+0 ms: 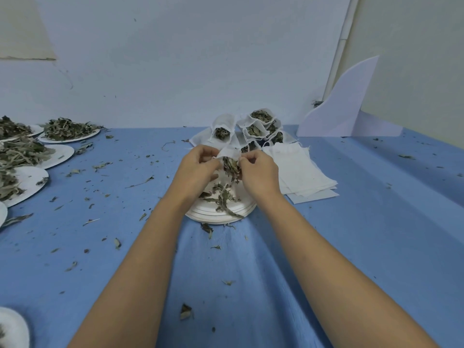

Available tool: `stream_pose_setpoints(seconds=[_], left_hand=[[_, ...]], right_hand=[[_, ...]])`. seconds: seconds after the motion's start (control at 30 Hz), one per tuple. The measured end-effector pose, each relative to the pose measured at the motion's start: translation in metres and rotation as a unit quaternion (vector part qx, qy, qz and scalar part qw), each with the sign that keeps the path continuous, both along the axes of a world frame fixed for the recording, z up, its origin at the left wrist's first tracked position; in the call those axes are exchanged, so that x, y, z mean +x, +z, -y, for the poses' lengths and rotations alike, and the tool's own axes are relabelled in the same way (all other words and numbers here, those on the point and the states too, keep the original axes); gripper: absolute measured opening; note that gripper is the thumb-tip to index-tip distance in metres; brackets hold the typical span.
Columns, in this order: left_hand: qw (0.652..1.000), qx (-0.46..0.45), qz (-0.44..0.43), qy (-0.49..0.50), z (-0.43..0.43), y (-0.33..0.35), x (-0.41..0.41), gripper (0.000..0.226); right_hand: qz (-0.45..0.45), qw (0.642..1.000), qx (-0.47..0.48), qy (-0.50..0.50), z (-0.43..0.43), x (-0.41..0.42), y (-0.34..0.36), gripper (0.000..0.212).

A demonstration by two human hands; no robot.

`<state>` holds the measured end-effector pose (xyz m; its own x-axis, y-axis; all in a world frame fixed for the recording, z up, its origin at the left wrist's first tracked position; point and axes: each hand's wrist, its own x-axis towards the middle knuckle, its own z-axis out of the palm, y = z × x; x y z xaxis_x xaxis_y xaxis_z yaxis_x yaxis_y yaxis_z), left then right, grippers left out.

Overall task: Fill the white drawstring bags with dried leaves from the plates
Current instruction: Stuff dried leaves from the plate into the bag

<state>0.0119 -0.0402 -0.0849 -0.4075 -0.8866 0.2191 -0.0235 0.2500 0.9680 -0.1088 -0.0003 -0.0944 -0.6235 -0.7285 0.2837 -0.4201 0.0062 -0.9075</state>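
Pinching the white drawstring bag (229,153) at its hem: left hand (198,163) at 9 o'clock, right hand (258,169) at 3. Cloth looks limp and light, dried leaves (229,166) brittle. Best gripped by the hem.

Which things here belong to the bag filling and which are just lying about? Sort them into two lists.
Job in hand: left hand and right hand, both pinching the open bag; leaves on the plate stack below; filled bags; empty bags; heaped plates at left.

Lying about: white card standing at the back right; leaf crumbs on the blue cloth.
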Motion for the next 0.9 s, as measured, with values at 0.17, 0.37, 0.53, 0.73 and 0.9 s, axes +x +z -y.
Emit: stream_pose_setpoints(seconds=[0.17, 0.37, 0.53, 0.73, 0.9], left_hand=[[0.991, -0.098, 0.051, 0.078, 0.000, -0.005, -0.003, 0.033], [0.970, -0.171, 0.061, 0.164, 0.003, -0.008, 0.000, 0.037], [0.975, -0.156, 0.037, 0.156, 0.001, -0.008, 0.000, 0.036], [0.976, -0.134, 0.027, 0.171, 0.005, -0.008, 0.004, 0.035], [0.970, -0.137, 0.039, 0.198, 0.005, -0.007, 0.003, 0.032]], right_hand=[[0.001, 1.000, -0.010, 0.020, -0.001, 0.007, 0.005, 0.011], [-0.046, 0.997, -0.012, 0.061, -0.006, 0.020, 0.009, 0.009], [-0.102, 0.992, -0.001, 0.072, -0.007, 0.022, 0.006, 0.010], [-0.132, 0.986, -0.019, 0.101, -0.006, 0.024, 0.002, 0.011], [-0.108, 0.986, -0.026, 0.124, -0.006, 0.025, -0.001, 0.011]])
